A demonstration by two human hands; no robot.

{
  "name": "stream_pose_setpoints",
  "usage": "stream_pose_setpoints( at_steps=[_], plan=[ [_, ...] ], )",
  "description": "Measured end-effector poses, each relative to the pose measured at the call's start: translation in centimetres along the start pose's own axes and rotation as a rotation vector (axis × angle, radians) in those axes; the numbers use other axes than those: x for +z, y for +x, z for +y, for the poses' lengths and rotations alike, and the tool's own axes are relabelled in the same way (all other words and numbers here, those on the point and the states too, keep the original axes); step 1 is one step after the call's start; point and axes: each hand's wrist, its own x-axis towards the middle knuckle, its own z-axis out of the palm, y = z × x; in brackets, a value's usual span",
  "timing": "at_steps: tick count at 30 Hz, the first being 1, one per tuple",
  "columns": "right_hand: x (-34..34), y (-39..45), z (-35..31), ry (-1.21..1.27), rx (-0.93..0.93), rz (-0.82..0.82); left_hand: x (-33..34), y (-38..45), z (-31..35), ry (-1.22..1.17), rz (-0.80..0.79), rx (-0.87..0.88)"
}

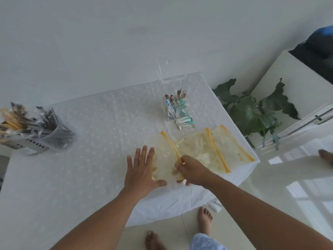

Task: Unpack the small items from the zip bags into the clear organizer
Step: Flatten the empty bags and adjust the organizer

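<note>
Pinning the nearest zip bag (pixel 164 159) flat near the table's (pixel 90 123) front edge, the left hand (pixel 142 170) lies open with fingers spread while the right hand (pixel 191 171) pinches the bag's yellow zip end, probably to work the seal. Two more bags (pixel 212 147) lie toward the right edge, and the organizer (pixel 177 107), already holding packets, stands near the far edge within reach, with a few packets (pixel 185 123) lying just in front of it.

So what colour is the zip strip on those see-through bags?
Yellow-orange, on the zip strip of the zip bags, seen in the head view.

White eyelet cloth (pixel 93 134) covers the table – matt, dotted with holes. Zip bags (pixel 212 150) are thin translucent plastic; organizer (pixel 175 109) clear, hard, glossy.
</note>
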Motion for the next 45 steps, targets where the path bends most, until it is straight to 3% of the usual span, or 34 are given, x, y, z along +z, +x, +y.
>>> stream_pose_setpoints(
  at_steps=[3, 9, 13, 15, 17, 19, 21, 25, 30, 45],
  plan=[
    [-0.9, -0.6, 1.0, -0.279, -0.053, 0.139, -0.3, 0.4, 0.2, -0.030, -0.057, 0.001],
    [-2.3, -1.3, 3.3, -0.255, 0.065, 0.329, -0.3, 1.8, 0.9, -0.045, -0.200, -0.008],
    [-2.9, -1.2, 3.8, -0.547, 0.061, 0.453, 0.4, 3.2, 1.7, -0.050, -0.305, -0.010],
    [-2.4, -0.5, 4.3, -0.857, -0.106, 0.577, 0.7, 3.7, 2.2, -0.016, -0.334, -0.012],
    [-1.9, 0.4, 4.4, -0.995, -0.387, 0.628, 0.8, 4.1, 2.7, 0.007, -0.353, -0.030],
    [-1.7, 1.8, 4.2, -0.986, -0.647, 0.529, 0.8, 4.4, 3.2, 0.023, -0.364, -0.045],
    [-1.5, 3.3, 3.6, -0.964, -0.707, 0.366, 0.7, 4.5, 3.5, 0.038, -0.378, -0.055],
    [-1.9, 6.2, 3.2, -0.873, -0.476, 0.168, 0.7, 4.7, 3.8, 0.035, -0.390, -0.085],
    [-2.5, 7.2, 3.4, -0.772, -0.348, 0.108, 0.8, 4.5, 4.3, -0.017, -0.382, -0.111],
    [0.1, 7.2, 0.9, -0.686, -0.049, 0.183, 3.3, 3.4, 1.8, -0.190, -0.211, 0.021]
  ],
)
